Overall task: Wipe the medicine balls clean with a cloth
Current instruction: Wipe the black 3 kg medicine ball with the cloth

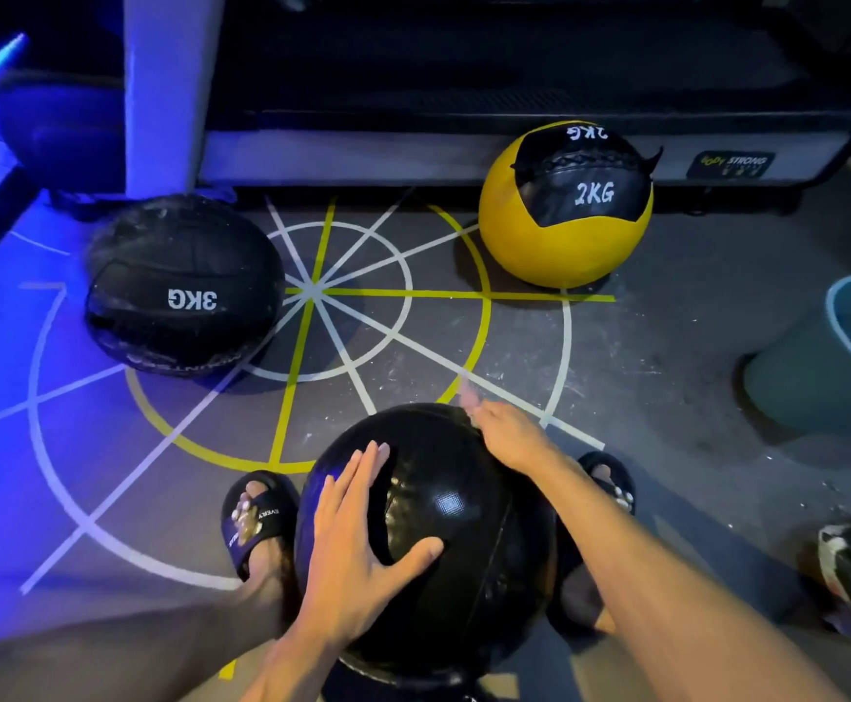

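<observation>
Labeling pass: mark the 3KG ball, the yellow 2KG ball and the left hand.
3KG ball (185, 281): head view, on the black front panel above its label.
yellow 2KG ball (565, 255): head view, on the lower yellow panel.
left hand (357, 539): head view, on the hand's back.

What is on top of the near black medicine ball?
On the near black medicine ball the left hand lies flat with fingers spread, and the right hand rests at its far edge. No cloth shows; under the palms is hidden.

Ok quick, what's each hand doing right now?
Left hand: open, fingers spread flat on the black ball.
Right hand: on the ball's far side; fingers blurred, cannot tell.
</observation>
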A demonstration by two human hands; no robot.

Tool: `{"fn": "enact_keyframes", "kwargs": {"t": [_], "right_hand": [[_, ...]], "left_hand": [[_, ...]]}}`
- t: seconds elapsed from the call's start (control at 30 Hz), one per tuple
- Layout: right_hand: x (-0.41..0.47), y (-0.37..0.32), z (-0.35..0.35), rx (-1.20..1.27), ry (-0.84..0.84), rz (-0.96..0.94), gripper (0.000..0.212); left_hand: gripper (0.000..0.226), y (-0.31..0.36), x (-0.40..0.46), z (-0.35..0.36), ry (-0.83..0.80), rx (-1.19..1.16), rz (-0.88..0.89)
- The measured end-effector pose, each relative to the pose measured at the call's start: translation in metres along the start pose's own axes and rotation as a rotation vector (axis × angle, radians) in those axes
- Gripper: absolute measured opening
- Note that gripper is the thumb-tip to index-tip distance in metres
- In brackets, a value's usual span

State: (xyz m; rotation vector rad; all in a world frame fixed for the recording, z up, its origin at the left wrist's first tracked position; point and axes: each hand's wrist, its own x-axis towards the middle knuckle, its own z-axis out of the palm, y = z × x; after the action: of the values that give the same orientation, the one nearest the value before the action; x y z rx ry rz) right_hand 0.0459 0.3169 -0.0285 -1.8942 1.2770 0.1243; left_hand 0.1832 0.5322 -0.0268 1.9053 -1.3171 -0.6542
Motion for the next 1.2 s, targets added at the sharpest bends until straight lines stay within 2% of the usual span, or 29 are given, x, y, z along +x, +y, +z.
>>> {"fn": "enact_keyframes", "kwargs": {"t": [0.03,0.1,0.23,0.3,0.37,0.5,0.53,0.6,0.7,0.77,0.83,0.97,1.07,1.2], "right_hand": [[0.002,0.003,-0.001,0.047,0.004,0.041,0.045],[-0.009,-0.012,0.007,0.041,0.027,-0.025,0.043],[-0.054,-0.064,0.034,-0.179,0.009,-0.471,0.045],[-0.058,-0.063,0.031,-0.2,-0.003,-0.541,0.048],[-0.042,-0.045,0.015,-0.147,0.019,-0.436,0.045],[-0.015,0.004,-0.006,0.001,0.072,0.009,0.04],[-0.016,0.009,-0.004,0.021,0.093,0.049,0.037],[-0.03,-0.001,0.004,0.001,0.134,-0.023,0.036],[-0.065,-0.03,0.017,-0.001,0.204,-0.341,0.046],[-0.082,-0.032,0.031,0.011,0.163,-0.522,0.048],[-0.09,-0.018,0.039,0.024,0.143,-0.599,0.046],[-0.092,0.012,0.042,-0.04,0.376,-0.543,0.042],[-0.095,0.01,0.045,-0.206,0.538,-0.436,0.039],[-0.085,-0.004,0.044,-0.114,0.616,-0.376,0.028]], "left_hand": [[0.105,-0.001,0.0,0.001,0.003,0.003,-0.006],[0.106,-0.001,0.002,0.003,0.012,0.025,-0.023],[0.112,-0.002,0.002,0.003,0.018,0.03,-0.009],[0.111,-0.003,0.0,0.001,0.005,0.012,-0.01],[0.108,0.001,-0.002,0.002,-0.011,0.003,-0.015],[0.104,0.002,-0.003,0.002,-0.013,0.021,-0.022],[0.104,0.002,-0.003,0.002,-0.007,0.023,-0.021],[0.103,0.001,0.0,0.001,0.009,0.032,-0.011],[0.105,-0.005,0.005,-0.001,0.024,0.037,-0.012],[0.106,-0.008,0.01,-0.005,0.024,0.01,-0.007],[0.104,-0.008,0.016,-0.009,0.007,-0.028,0.002],[0.099,-0.005,0.027,-0.018,-0.051,0.009,-0.002],[0.087,0.009,0.027,-0.014,-0.039,0.19,0.086],[0.091,0.018,0.021,0.006,-0.079,0.257,0.076]]}}
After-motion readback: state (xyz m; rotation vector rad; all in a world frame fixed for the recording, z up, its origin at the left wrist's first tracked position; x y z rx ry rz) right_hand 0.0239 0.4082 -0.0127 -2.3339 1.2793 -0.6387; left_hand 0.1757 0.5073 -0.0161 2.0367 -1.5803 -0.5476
